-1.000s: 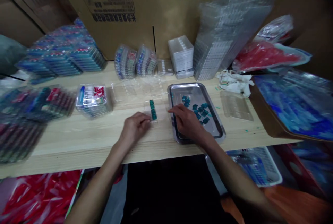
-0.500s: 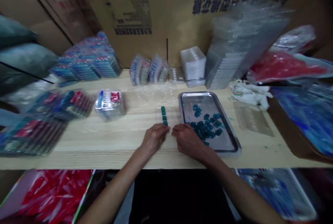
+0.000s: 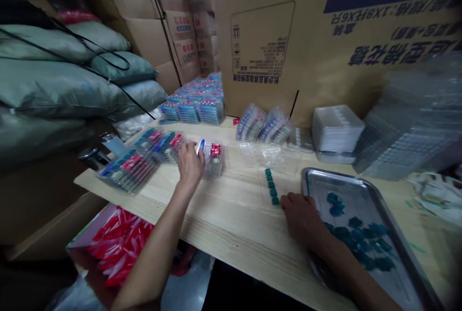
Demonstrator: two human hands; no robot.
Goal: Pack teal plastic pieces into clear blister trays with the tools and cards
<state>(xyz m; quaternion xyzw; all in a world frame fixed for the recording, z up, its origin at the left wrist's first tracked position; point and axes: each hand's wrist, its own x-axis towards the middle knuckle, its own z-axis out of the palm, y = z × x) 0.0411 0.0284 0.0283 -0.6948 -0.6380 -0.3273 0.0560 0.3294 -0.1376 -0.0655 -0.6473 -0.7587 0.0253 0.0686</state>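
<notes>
My left hand (image 3: 190, 164) reaches to the left end of a small stack of clear packs (image 3: 215, 157) with red labels; its fingers are curled at the stack's edge, and whether they grip a pack is unclear. My right hand (image 3: 301, 214) rests on the table beside a clear tray (image 3: 265, 188), fingers bent down near its lower right corner. A row of several dark green pieces (image 3: 272, 189) lies in that tray. More green pieces (image 3: 361, 239) lie loose on a metal tray (image 3: 368, 183), partly under my right forearm.
Filled packs (image 3: 130, 171) stand at the left of the wooden table (image 3: 231, 214). Two fanned stacks (image 3: 250, 123), white trays (image 3: 337, 130) and tall clear trays (image 3: 407, 123) line the back. Below the left edge is a box of red pieces (image 3: 121, 243).
The view has turned left. My left hand has moved from the row of green pieces to the small stack of packs. My right hand stays near the clear tray's lower end.
</notes>
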